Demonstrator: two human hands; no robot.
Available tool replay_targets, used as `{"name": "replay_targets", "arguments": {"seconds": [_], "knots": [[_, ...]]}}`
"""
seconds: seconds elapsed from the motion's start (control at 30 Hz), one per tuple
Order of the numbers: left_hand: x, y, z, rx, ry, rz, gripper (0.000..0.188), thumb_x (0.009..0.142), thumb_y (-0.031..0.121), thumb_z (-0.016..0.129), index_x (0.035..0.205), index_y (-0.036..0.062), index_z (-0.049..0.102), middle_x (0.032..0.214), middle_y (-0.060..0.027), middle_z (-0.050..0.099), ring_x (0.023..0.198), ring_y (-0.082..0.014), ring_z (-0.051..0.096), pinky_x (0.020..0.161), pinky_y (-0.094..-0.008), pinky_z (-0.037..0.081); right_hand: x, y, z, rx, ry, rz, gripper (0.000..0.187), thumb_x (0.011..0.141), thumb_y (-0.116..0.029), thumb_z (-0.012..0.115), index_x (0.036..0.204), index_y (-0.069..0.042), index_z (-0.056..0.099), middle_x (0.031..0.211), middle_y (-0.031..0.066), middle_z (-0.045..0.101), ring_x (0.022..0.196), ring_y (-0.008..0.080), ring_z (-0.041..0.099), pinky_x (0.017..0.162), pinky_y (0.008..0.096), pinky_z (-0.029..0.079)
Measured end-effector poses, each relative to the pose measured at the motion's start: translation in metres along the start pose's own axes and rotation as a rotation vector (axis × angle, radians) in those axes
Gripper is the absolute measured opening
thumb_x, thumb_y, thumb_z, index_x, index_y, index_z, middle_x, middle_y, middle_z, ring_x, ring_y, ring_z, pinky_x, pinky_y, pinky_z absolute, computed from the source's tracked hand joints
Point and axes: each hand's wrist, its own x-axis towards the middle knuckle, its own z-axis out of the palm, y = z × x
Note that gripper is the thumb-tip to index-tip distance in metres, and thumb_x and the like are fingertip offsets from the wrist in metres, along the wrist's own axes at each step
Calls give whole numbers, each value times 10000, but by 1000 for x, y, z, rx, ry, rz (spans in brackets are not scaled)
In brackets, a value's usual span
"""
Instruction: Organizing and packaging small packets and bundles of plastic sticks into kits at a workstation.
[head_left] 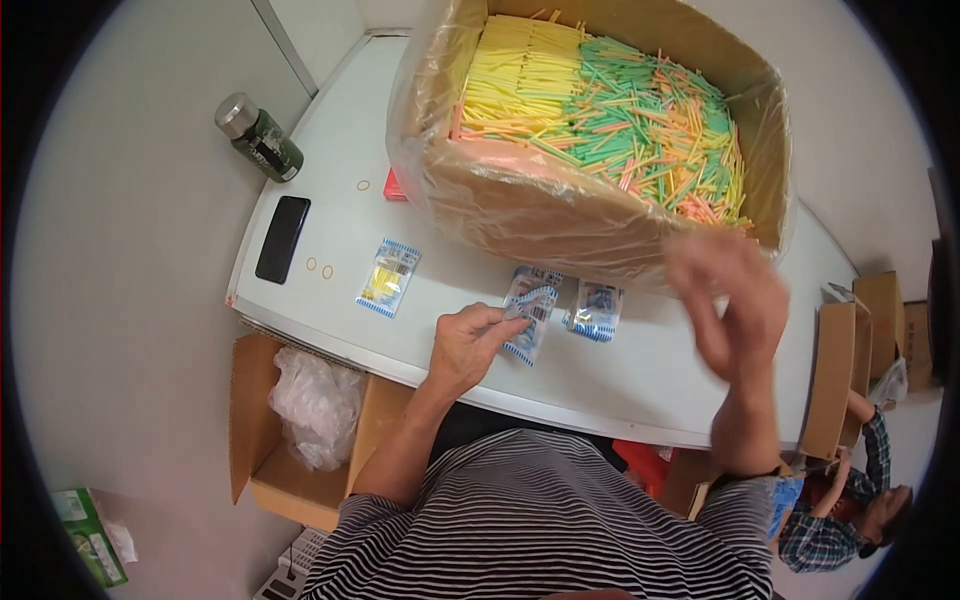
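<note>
The left hand (pixel 463 350) pinched a packet (pixel 534 318) between thumb and fingers over the table (pixel 335 225). The right hand (pixel 742 305) was raised beside the box (pixel 530 205), curled, too blurred to tell its grip.

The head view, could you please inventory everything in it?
Table: one, white, centre
Large box: one, brown, on table
Thin sticks: many, multicoloured, in large box
Packets: at least four, blue-white, on table or held
Bottle: one, green, table's left
Phone: one, black, table's left
Rubber bands: three, tan, table's left
Small item: one, red, beside large box
Carton: one, brown, below table
Plastic bag: one, clear, in carton
Package: one, green, lower left
Side boxes: several, brown, right
Person: one, checked sleeves, lower right
Wearer's shirt: one, striped, bottom
Left hand: one, holding packet
Right hand: one, blurred, right
</note>
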Motion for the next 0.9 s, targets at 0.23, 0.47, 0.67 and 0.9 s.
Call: {"name": "replay_targets", "arguments": {"seconds": [0.23, 0.47, 0.67, 0.9], "knots": [[13, 2, -5, 83, 28, 66, 131, 860, 98, 758, 936, -8, 743, 734, -124, 656, 672, -204, 595, 642, -312, 479, 154, 109, 66, -582, -410, -46, 224, 959, -177, 593, 1118, -35, 660, 1104, 146, 623, 1045, 336, 614, 877, 453, 499], [13, -12, -17, 104, 18, 117, 117, 882, 77, 742, 933, -28, 739, 710, -78, 621, 647, -132, 543, 598, -279, 440, 194, 182, 112, -772, -359, -225, 123, 865, -97, 586, 936, -44, 672, 1038, 125, 650, 1057, 304, 630, 868, 442, 507], [17, -17, -26, 96, 4, 98, 131, 872, 94, 756, 886, -33, 725, 693, -87, 606, 630, -144, 532, 588, -287, 432, 202, 181, 127, -942, -565, -150, 267, 932, -122, 541, 1174, -35, 611, 1251, 150, 607, 1179, 317, 577, 990, 440, 453], [18, -19, -25, 73, -17, 123, 137, 871, 107, 761, 888, -25, 731, 697, -95, 609, 629, -147, 533, 582, -290, 425, 197, 192, 123, -937, -481, -170, 275, 910, -92, 544, 1174, -24, 583, 1277, 166, 605, 1212, 327, 564, 1027, 442, 431]]}}
